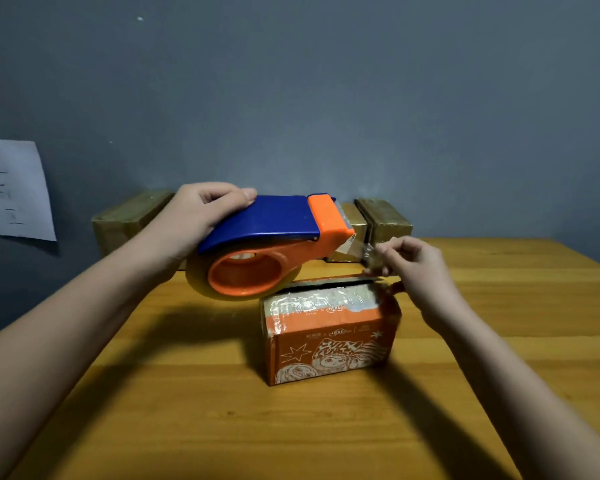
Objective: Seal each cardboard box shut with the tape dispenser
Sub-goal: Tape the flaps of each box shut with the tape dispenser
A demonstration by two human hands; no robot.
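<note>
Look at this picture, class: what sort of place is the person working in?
Probably a small home or office packing corner, not a warehouse: a plain wooden table against a bare grey wall, a handwritten white paper sheet stuck up, and brown taped cardboard boxes lined up at the back.

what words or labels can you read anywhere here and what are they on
"HERE": printed on the orange box, once on its taped top and again on its front face; the small print beside it is too blurred to read.
Handwritten marks on the paper sheet on the wall: too blurred to read.
Tape dispenser and brown boxes at the back: no visible text.
</note>
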